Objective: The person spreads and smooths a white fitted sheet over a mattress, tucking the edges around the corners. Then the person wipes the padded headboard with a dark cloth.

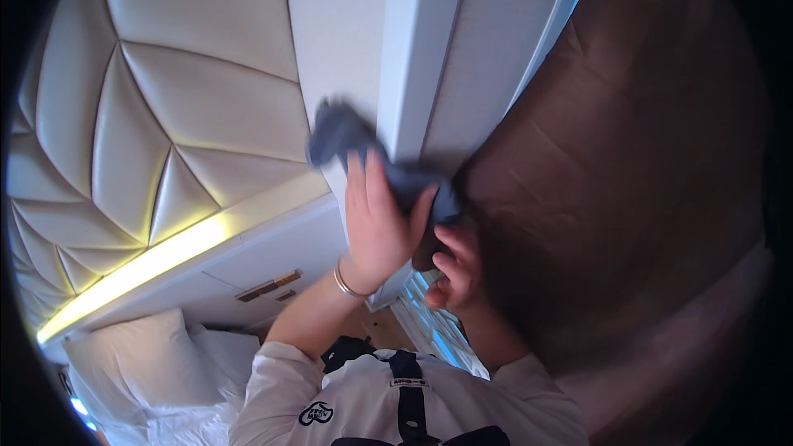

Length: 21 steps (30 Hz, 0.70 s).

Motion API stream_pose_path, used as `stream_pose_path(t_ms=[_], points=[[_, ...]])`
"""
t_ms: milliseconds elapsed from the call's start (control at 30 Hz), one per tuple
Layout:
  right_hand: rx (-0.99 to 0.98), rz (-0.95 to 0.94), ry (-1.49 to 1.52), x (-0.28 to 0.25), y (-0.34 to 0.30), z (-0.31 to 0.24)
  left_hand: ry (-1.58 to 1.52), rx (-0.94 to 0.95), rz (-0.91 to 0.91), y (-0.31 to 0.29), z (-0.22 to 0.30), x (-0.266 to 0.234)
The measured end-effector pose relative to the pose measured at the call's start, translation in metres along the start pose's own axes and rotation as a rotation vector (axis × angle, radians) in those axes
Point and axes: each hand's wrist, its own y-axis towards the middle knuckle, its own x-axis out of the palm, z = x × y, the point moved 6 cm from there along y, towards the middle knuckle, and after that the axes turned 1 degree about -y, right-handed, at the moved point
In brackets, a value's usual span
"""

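A dark grey cloth lies bunched against the pale wall and the white frame edge, its outline smeared by motion. My left hand holds it, fingers stretched upward over the cloth and thumb apart at the right; a bangle circles that wrist. Just to the lower right is my right hand, its fingers curled at the edge of a brown curtain. A dark fold of the curtain shows by those fingertips, and the thumb is hidden.
A white upright frame runs up beside a grey wall panel. Left is a cream padded wall panel above a glowing yellow light strip. White pillows lie at lower left. Slatted blinds show below my hands.
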Motion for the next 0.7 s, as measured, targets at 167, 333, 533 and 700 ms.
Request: stream_pose_path(t_ms=[167, 333, 533, 700], points=[[0.014, 0.082, 0.042, -0.022, 0.033, 0.013, 0.083, 0.127, 0.209, 0.073, 0.049, -0.013], [0.259, 0.121, 0.107, -0.022, 0.041, 0.042, 0.547, 0.386, -0.305, -0.019, 0.028, 0.019], [0.579, 0.126, 0.146, -0.04, 0.031, 0.054, 0.032, 0.265, -0.255, 0.005, 0.037, 0.011], [0.538, 0.125, 0.05, -0.055, 0.042, 0.048, 0.255, 0.405, -0.136, 0.109, 0.079, 0.013]])
